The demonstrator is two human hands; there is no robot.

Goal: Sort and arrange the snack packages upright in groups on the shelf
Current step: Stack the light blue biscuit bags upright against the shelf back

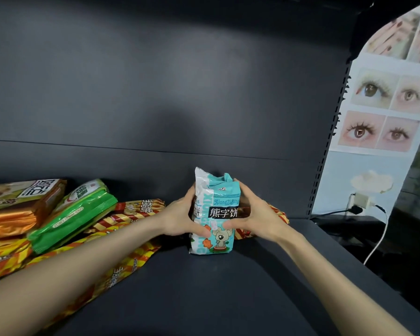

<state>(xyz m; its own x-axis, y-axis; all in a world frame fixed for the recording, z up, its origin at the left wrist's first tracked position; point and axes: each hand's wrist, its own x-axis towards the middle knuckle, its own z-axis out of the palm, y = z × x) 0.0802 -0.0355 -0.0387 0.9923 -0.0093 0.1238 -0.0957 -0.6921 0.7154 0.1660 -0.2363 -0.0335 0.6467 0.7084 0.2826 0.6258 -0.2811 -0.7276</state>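
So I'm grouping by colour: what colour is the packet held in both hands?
Teal and white packet, black label band, seen in the head view.

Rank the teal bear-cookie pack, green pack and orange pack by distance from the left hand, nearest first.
1. Teal bear-cookie pack: held upright by the left hand and right hand.
2. Green pack: lying tilted to the left.
3. Orange pack: far left, beyond the green one.

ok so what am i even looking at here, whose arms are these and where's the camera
The camera sits on a person's head, looking forward and down, so the two bare arms are their own. The left hand and right hand together grip a teal bear-biscuit packet, standing it upright on a dark shelf. To the left lies an unsorted pile: a green packet, an orange packet and red-and-yellow packets lying flat. Beyond the shelf's right edge is a wall with eye posters.
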